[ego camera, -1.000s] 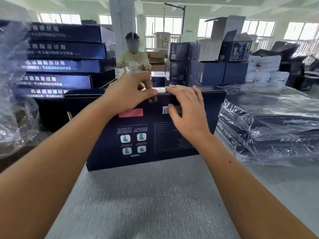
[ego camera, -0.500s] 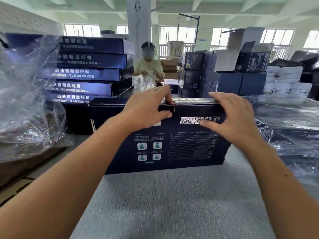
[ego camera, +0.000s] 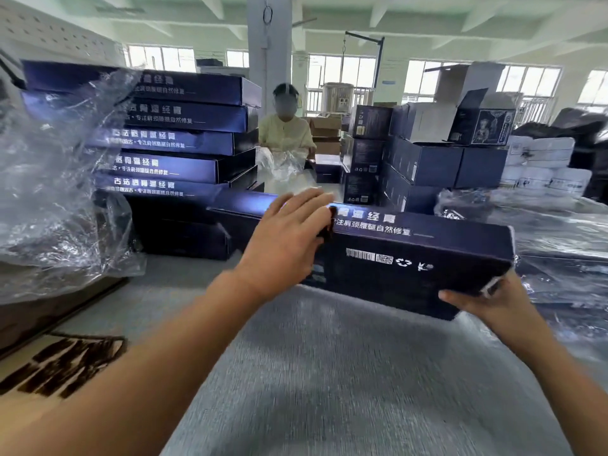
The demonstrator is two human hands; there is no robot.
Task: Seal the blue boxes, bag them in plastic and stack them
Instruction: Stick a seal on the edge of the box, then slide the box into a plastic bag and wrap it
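Your left hand (ego camera: pixel 289 238) lies across the top edge of a blue box (ego camera: pixel 421 258), fingers straight and spread, pressing flat rather than gripping. Your right hand (ego camera: pixel 493 302) grasps the box's lower right corner, thumb along the near face and the other fingers tucked out of sight behind it. The box is in front of you over the grey padded table (ego camera: pixel 345 373), long side facing you and tilted, with its barcode and white print showing. Its right end is off the surface; your left hand hides whether the left end rests on the table.

To your left, a stack of blue boxes (ego camera: pixel 184 139) rises with the printed sides outward, partly veiled by crumpled clear plastic (ego camera: pixel 56 179). To your right, boxes already wrapped in plastic (ego camera: pixel 559 232) lie flat in a low pile. Across the table, another person (ego camera: pixel 286 133) in a pale yellow top holds a clear bag (ego camera: pixel 279 164). Behind them, dark and white cartons (ego camera: pixel 427 159) are stacked beneath the windows. Brown cardboard with black lettering (ego camera: pixel 59 366) sits at lower left.
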